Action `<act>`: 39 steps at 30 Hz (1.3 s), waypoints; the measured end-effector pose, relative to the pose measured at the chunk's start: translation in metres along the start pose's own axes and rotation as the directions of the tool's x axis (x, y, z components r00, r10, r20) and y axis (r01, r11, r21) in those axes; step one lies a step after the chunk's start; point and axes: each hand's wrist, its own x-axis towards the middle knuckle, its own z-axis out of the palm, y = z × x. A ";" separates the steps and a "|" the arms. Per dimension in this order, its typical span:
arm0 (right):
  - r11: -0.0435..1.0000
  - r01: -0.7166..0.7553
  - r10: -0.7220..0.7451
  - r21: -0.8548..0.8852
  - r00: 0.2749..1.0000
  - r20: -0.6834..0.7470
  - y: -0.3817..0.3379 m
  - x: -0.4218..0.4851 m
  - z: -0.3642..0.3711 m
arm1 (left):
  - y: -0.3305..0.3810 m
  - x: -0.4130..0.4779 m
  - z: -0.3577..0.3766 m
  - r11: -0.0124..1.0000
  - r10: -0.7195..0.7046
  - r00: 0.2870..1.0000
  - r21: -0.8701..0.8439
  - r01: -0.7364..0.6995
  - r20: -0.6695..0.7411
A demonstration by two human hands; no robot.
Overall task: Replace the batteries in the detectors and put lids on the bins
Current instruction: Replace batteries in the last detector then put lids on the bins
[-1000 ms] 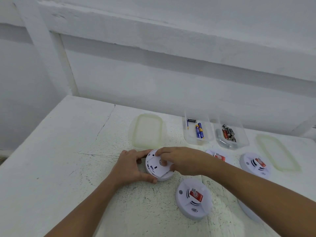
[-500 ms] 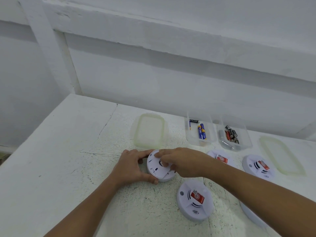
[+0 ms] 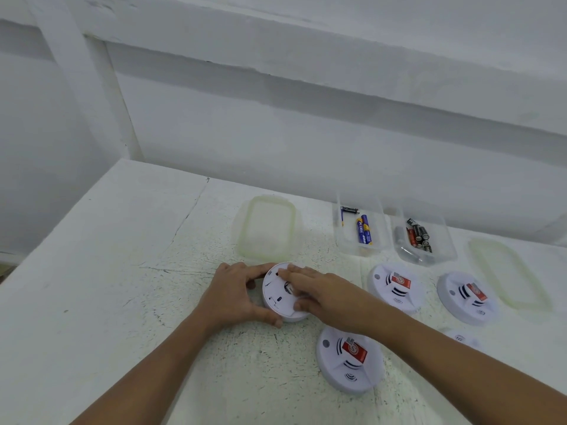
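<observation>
Vs. half a sec ago, the right hand (image 3: 328, 297) lies flatter. Its fingers were bunched at the far edge of the upturned detector (image 3: 274, 290); now they stretch nearly straight across its back, thumb at the near rim. The detector sits in the same spot on the table (image 3: 122, 271), mid-front, back side up. The left hand (image 3: 231, 296) keeps its grip on the left rim, fingers curled round the far side, thumb hooked at the near side. The right hand is spread and pressing, not gripping. A dark opening shows under its fingers, poss. the battery slot, but it's too covered to tell.

Just right & nearer lies a second detector (image 3: 349, 360) w/ a red label, face up. Two more detectors (image 3: 395, 286) sit farther right.

Behind them stand two clear, open-topped bins side by side. The left bin (image 3: 346, 239) holds blue batteries (image 3: 364, 230). The right bin (image 3: 443, 248) holds a heap of dark batteries (image 3: 418, 236). The left lid (image 3: 267, 230) lies flat beside the left bin, and the right lid (image 3: 511, 276) lies to the right of the right bin.
</observation>
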 end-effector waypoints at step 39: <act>0.922 -0.104 0.185 0.374 0.965 -0.186 -0.009 -0.015 0.012 | -0.001 -0.004 0.001 0.899 -0.015 0.997 -0.438 -0.017 -0.070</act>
